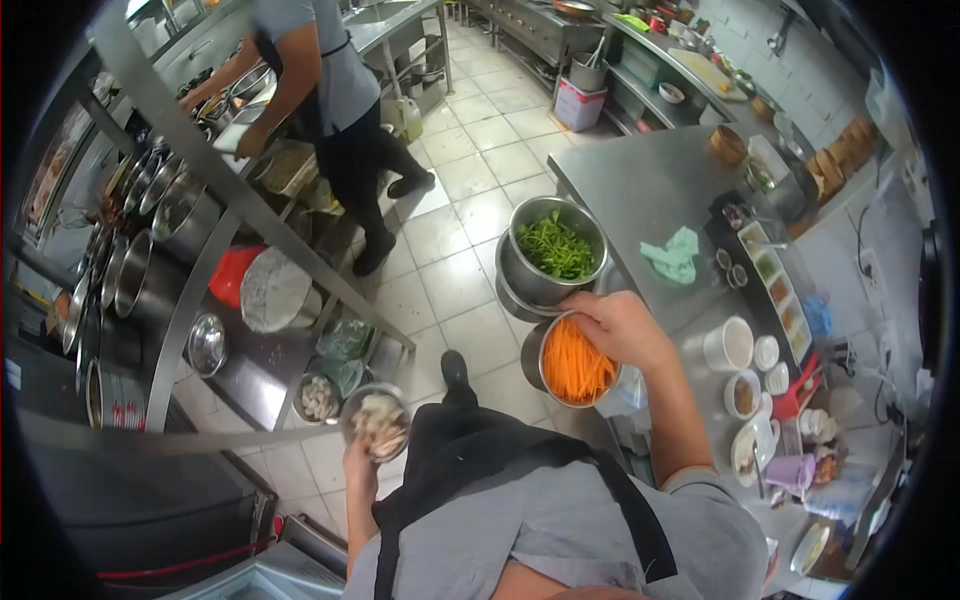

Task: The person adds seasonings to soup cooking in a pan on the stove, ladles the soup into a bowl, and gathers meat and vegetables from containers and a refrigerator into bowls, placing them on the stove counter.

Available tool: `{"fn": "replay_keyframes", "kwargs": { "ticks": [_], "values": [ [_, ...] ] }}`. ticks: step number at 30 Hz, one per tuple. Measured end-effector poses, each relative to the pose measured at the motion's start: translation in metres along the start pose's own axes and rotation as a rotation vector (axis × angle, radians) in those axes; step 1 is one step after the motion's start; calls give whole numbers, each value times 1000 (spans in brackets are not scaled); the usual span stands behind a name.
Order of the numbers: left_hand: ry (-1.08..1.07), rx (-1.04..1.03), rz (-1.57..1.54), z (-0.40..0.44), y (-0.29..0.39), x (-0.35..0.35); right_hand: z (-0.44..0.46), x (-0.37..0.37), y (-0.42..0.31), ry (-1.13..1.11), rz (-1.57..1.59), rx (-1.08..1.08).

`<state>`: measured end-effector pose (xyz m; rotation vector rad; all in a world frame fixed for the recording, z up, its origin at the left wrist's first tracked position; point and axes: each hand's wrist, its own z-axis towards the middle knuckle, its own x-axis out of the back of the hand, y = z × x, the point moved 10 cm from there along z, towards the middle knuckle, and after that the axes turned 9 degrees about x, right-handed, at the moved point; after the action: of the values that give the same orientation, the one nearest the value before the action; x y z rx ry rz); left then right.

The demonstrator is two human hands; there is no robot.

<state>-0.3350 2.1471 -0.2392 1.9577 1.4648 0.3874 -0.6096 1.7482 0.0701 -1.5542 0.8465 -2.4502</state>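
My left hand [360,475] grips a metal bowl [348,412] of pale, blurred pieces, held low by my left side. On my right, my right hand [628,328] is closed on the rim of a round metal container holding orange carrot strips [577,362]. Just beyond it, touching or nearly touching my fingertips, is a larger metal pot [530,285] with chopped green leaves and stems [555,245]. What this pot rests on is partly hidden. Beside the left bowl, a smaller bowl of pale chunks [318,397] sits at the shelf's edge.
A co-worker [345,110] stands at the left counter. A metal rack post [270,225] slants across the left, with stacked pots behind it. The steel worktable [640,175] on the right carries a green cloth [670,254], sauce trays and white tubs. Tiled floor [450,270] runs between.
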Motion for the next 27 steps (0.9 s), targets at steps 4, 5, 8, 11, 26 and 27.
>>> {"fn": "replay_keyframes", "kwargs": {
  "ticks": [4, 5, 8, 11, 26, 27],
  "values": [
    [-257, -82, 268, 131, 51, -150, 56, 31, 46, 19, -94, -89],
    [-258, -91, 287, 151, 74, -188, 72, 36, 59, 26, -126, -145],
    [-337, -48, 366, 214, 122, -311, 101, 61, 95, 77, -148, -186],
    [-437, -45, 487, 212, 202, -422, 130, 98, 124, 164, -158, -327],
    [-756, -22, 722, 390, 334, -852, 190, 178, 320, 497, -217, -874],
    [-748, 17, 733, 404, 340, -871, 207, 183, 339, 503, -214, -880]
  ]
}}
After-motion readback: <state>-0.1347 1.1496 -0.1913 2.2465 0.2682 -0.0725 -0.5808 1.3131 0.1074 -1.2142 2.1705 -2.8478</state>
